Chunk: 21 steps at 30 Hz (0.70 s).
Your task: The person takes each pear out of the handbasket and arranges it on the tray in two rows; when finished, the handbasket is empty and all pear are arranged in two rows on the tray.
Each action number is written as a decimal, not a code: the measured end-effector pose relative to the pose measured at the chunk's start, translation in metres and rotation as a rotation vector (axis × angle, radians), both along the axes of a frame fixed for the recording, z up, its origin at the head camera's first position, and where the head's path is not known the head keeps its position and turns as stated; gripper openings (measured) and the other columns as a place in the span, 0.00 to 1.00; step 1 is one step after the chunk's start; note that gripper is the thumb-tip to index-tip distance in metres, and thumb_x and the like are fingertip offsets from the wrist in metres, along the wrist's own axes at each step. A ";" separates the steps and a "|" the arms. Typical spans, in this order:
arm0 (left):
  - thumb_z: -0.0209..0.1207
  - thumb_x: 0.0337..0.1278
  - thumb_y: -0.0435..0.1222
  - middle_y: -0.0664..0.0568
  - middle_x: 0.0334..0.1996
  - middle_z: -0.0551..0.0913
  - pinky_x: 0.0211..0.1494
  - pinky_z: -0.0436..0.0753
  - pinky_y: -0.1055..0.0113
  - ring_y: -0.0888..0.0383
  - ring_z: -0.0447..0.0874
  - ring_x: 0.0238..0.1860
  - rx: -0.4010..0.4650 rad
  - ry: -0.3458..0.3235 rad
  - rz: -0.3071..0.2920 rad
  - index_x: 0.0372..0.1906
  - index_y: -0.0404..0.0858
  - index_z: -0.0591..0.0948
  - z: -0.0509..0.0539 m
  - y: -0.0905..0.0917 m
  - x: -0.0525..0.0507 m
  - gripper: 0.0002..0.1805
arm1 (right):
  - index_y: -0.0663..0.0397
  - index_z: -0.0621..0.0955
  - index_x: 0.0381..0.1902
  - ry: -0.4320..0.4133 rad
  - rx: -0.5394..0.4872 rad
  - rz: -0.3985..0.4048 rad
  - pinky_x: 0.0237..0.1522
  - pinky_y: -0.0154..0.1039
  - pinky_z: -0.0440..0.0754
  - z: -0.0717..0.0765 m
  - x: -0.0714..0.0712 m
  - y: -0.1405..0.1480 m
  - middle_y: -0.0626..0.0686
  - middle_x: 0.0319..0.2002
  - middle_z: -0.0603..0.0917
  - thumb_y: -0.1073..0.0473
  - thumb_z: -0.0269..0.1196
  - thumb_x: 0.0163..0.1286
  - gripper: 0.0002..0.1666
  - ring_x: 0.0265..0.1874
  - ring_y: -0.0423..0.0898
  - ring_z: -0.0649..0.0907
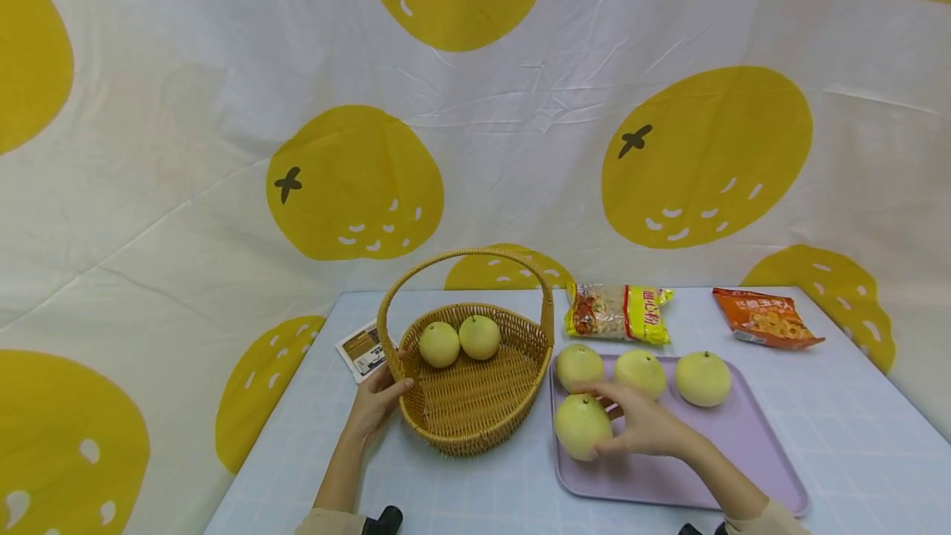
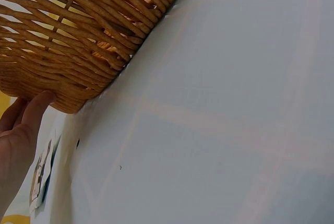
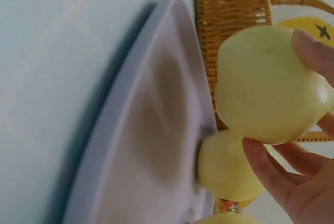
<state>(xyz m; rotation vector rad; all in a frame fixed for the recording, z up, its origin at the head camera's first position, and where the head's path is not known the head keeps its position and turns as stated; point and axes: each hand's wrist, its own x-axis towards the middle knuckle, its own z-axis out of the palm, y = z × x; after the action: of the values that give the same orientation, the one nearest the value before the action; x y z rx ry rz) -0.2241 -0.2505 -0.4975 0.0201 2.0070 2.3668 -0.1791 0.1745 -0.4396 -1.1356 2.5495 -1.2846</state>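
My right hand [image 1: 642, 422] holds a round, pale yellow-green pear [image 1: 582, 428] between thumb and fingers. In the right wrist view that pear [image 3: 271, 85] is lifted clear above the lilac tray [image 1: 691, 479]. Three more pears [image 1: 702, 379] sit along the tray's far side. To the left stands a woven wicker basket [image 1: 475, 403] with a tall arched handle; two pears [image 1: 479, 338] lie in its far left part. My left hand [image 1: 376, 399] grips the basket's left side by the foot of the handle. In the left wrist view, the thumb presses the wicker wall [image 2: 78, 51] from outside.
Behind the tray lies a yellow and red food packet [image 1: 619, 314]. An orange snack bag [image 1: 768, 319] is at the far right. A printed card [image 1: 362, 351] lies left of the basket, partly behind my left hand. A fruit-patterned cloth [image 1: 505, 155] hangs behind the table.
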 end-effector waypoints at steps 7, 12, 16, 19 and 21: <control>0.61 0.54 0.28 0.35 0.67 0.63 0.51 0.78 0.70 0.53 0.70 0.60 -0.004 -0.010 0.011 0.69 0.33 0.62 0.001 0.001 0.001 0.37 | 0.65 0.73 0.57 -0.014 0.015 -0.013 0.41 0.37 0.82 -0.012 0.003 0.002 0.56 0.50 0.79 0.56 0.75 0.45 0.42 0.44 0.42 0.78; 0.61 0.54 0.28 0.35 0.67 0.62 0.52 0.77 0.71 0.53 0.70 0.60 -0.016 -0.011 0.016 0.69 0.33 0.62 0.001 0.001 0.002 0.37 | 0.65 0.73 0.56 -0.011 -0.008 0.012 0.41 0.38 0.82 -0.018 0.004 0.004 0.57 0.50 0.78 0.59 0.75 0.45 0.40 0.44 0.44 0.78; 0.61 0.54 0.28 0.35 0.67 0.62 0.52 0.77 0.71 0.52 0.69 0.61 -0.018 -0.009 0.013 0.70 0.33 0.62 0.001 0.001 0.002 0.37 | 0.64 0.73 0.56 -0.027 -0.014 0.024 0.42 0.38 0.82 -0.022 0.005 0.004 0.58 0.51 0.78 0.59 0.75 0.44 0.40 0.45 0.44 0.78; 0.62 0.54 0.28 0.37 0.67 0.63 0.52 0.77 0.70 0.57 0.71 0.58 -0.011 -0.019 0.022 0.69 0.34 0.63 -0.001 0.001 0.000 0.36 | 0.63 0.73 0.56 -0.042 -0.007 0.016 0.42 0.38 0.81 -0.022 0.005 0.004 0.57 0.51 0.78 0.59 0.76 0.43 0.41 0.45 0.44 0.78; 0.62 0.54 0.28 0.38 0.66 0.64 0.52 0.77 0.70 0.60 0.73 0.56 -0.005 -0.023 0.029 0.69 0.35 0.64 -0.002 0.001 -0.001 0.35 | 0.62 0.73 0.56 -0.047 -0.006 0.015 0.42 0.38 0.81 -0.022 0.005 0.004 0.57 0.51 0.78 0.58 0.76 0.43 0.41 0.45 0.44 0.78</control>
<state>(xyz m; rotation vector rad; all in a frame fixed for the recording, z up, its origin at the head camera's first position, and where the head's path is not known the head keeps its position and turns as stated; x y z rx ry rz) -0.2253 -0.2496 -0.4992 -0.0365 2.0168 2.3685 -0.1738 0.1781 -0.4616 -1.1094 2.5012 -1.3000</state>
